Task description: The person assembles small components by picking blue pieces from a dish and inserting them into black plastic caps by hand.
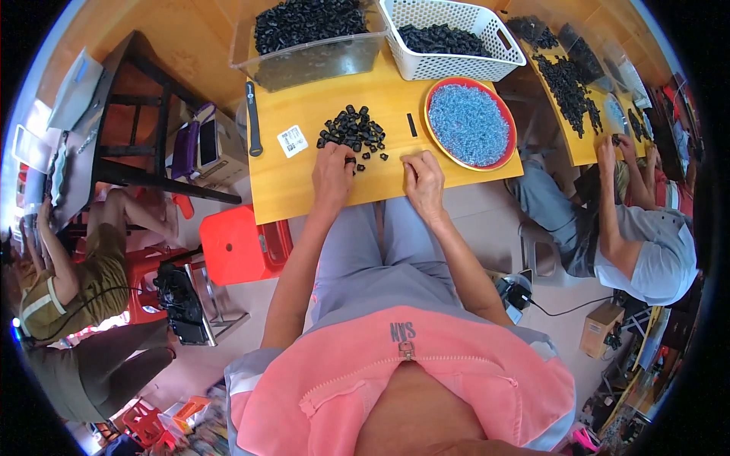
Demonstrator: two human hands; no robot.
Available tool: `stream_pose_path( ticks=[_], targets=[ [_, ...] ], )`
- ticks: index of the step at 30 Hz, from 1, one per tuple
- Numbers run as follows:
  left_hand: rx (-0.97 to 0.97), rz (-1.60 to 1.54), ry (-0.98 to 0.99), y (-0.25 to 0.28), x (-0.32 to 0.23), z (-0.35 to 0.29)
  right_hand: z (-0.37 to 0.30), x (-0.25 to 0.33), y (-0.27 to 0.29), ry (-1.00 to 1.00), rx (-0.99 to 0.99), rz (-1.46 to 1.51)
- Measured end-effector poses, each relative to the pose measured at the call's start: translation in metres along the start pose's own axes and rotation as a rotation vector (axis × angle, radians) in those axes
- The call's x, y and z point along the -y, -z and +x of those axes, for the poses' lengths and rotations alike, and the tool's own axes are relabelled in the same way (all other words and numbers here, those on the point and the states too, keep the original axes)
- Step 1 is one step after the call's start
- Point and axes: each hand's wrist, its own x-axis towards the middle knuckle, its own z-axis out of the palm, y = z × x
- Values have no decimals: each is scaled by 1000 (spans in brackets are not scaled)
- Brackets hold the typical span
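Note:
A loose pile of small black plastic parts (pixel 352 128) lies on the yellow table (pixel 296 186) in front of me. At the pile's near left edge my left hand (pixel 332 175) is closed, with one small black part at its fingertips. A few single parts lie just beside those fingers. My right hand (pixel 424 182) rests by the table's front edge, fingers curled and thumb pressed in; whatever they may hold is hidden. To its right stands a red and yellow round tray (pixel 510 144) full of small clear-blue pieces (pixel 468 123).
A clear bin (pixel 319 70) and a white perforated basket (pixel 456 70), both holding black parts, stand at the back. A black strap-like tool (pixel 253 121), a white label (pixel 292 140) and a short black strip (pixel 411 125) lie on the table. Red stool (pixel 236 243) at left; co-workers on both sides.

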Motion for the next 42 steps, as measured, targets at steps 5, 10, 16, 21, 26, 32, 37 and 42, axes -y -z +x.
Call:
stream_pose_path(
  ticks=[5, 10, 16, 21, 26, 32, 37, 42],
  targets=[
    [-6, -22, -11, -3, 6, 0, 0, 0, 0, 2, 0, 27],
    [15, -493, 193, 6, 2, 1, 17, -3, 31, -153, -1, 155],
    [35, -806, 316, 10, -3, -23, 55, -43, 74, -212, -36, -136],
    [40, -904, 423, -1, -19, -49, 56, -66, 89, -295, 97, -200],
    [52, -773, 369, -8, -15, -51, 53, -65, 89, -324, 202, -200],
    [48, -588, 246, -11, -7, -33, 56, -48, 77, -265, 233, -366],
    [-8, -770, 343, -20, -5, -41, 56, -62, 78, -263, 162, -291],
    [-33, -894, 391, -18, -1, -43, 62, -61, 89, -474, 126, 49]
  ],
)
